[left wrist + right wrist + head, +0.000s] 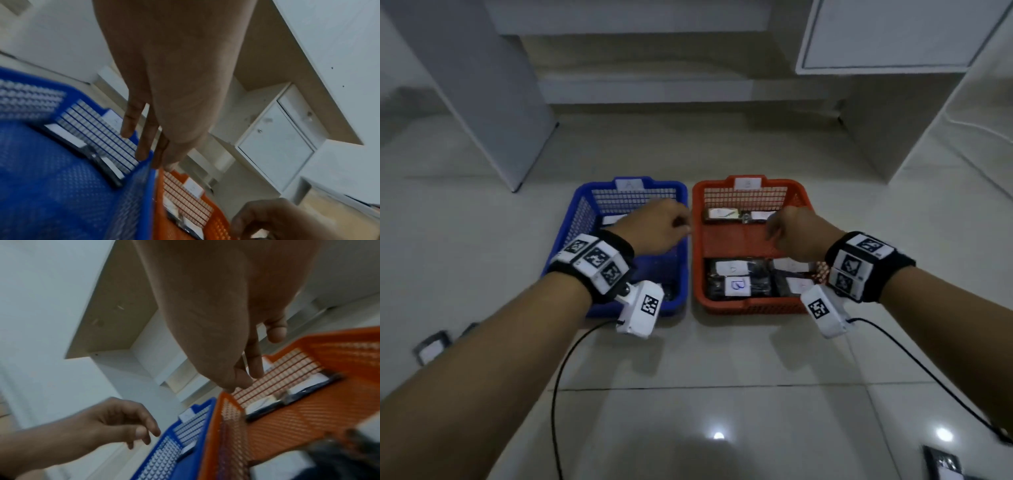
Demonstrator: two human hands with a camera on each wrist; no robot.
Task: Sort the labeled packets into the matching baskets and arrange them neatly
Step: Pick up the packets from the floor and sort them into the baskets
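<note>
Packets (732,279) are sitting mostly sorted — dark ones with white labels are lying in two groups in the red basket (726,305), a near cluster and a far pair (739,216), and one is reading B. You're hovering your left hand (654,228) over the blue basket (674,301) and your right hand (796,233) over the red one, both holding nothing, fingers hanging loosely curled and slightly apart. Judging by the floor, you're not finishing yet: one packet (431,347) is lying loose at your far left and another (945,464) at your lower right, so I'd say the sort is well along with a little left, tidying included.

Your left wrist view is showing what your arm is hiding from the head camera — two packets (82,146) lying along the blue basket's far wall. Your right wrist view is catching the red basket's far pair up close, though too blurred for reading labels.
</note>
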